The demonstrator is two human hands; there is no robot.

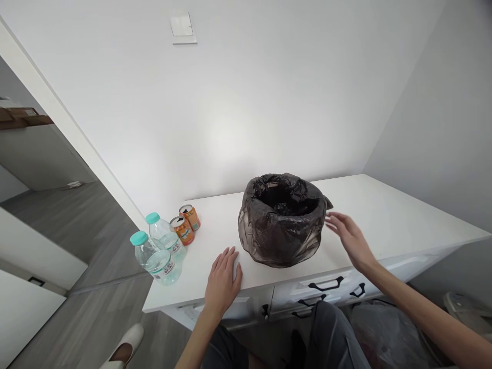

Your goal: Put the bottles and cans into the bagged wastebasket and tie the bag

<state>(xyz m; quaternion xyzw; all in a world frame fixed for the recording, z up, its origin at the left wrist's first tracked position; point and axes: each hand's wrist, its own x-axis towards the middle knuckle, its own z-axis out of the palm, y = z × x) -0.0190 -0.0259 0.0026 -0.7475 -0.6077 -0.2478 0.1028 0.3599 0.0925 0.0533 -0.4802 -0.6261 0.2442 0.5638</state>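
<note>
A bin lined with a black plastic bag [282,236] stands on the white cabinet top, its mouth open and the bag folded over the rim. My left hand [224,279] lies flat near the front edge, left of the bin and apart from it, with nothing in it. My right hand [348,233] is at the bin's right side, fingers extended, the tips at or very near the bag; whether they touch I cannot tell. To the left stand two clear bottles with teal caps [157,261] and two orange drink cans [183,230], their tops opened.
The white cabinet [403,215] backs onto a wall with a light switch [182,25]. Black drawer handles [326,283] line its front. A person's foot in a white shoe [128,341] is at lower left. A clear plastic bag [386,328] sits low on the right.
</note>
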